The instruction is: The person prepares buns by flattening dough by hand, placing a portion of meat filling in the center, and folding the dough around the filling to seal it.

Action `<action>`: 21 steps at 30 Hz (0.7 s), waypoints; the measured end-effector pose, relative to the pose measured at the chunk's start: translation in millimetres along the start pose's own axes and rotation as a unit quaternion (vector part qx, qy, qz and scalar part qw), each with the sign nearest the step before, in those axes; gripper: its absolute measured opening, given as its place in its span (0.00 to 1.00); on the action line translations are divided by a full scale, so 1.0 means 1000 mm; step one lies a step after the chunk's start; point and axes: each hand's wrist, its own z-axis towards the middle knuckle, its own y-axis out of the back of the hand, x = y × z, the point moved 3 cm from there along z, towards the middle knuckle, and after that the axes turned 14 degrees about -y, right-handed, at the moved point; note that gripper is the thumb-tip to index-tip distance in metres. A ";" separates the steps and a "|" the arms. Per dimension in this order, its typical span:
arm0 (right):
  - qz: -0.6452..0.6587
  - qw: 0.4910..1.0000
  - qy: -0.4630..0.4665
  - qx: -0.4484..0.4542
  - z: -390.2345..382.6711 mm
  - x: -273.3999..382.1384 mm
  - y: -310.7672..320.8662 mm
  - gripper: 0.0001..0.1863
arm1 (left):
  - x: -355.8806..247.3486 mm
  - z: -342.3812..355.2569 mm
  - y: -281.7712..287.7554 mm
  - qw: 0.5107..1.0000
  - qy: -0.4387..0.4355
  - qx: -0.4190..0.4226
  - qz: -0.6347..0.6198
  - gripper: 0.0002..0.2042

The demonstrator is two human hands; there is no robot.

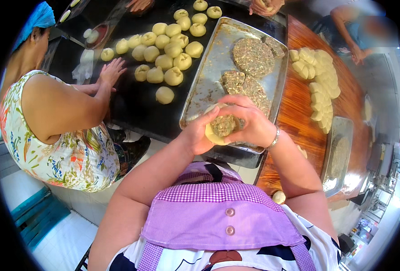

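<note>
Both my hands meet over the near end of a metal tray (216, 56), around a flat round of dough (211, 135) topped with a lump of chunky filling (224, 125). My left hand (196, 135) cups the dough from the left, its thumb along the upper edge. From the right, my right hand (258, 126) curls its fingers and thumb round the filling and the dough's rim. Some of the dough is hidden behind my fingers. On the tray beyond lie a large mound of the same filling (253, 58) and a smaller heap (245, 86), partly behind my right hand.
Several filled dough balls (164, 62) stand on the black tabletop (132, 106) to the left. A co-worker's hands (112, 72) are over that table. Cut dough pieces (322, 90) cover part of the wooden table (295, 131) at right, near another tray (337, 156). More people's hands show at the far side.
</note>
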 end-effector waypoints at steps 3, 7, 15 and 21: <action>0.253 0.954 -0.091 -0.131 -0.021 -0.024 -0.002 0.47 | 0.001 0.000 0.001 0.999 -0.021 -0.029 -0.015 0.23; 0.542 0.758 -0.322 -0.166 -0.054 -0.113 -0.085 0.48 | 0.008 0.015 -0.003 0.996 -0.036 -0.049 -0.070 0.19; 0.694 0.643 -0.231 -0.227 -0.004 -0.044 -0.087 0.24 | 0.029 0.036 0.010 0.988 -0.132 -0.082 0.016 0.16; 0.615 0.670 -0.241 -0.339 -0.007 -0.047 -0.092 0.16 | 0.043 0.038 0.007 0.969 -0.200 -0.091 0.114 0.15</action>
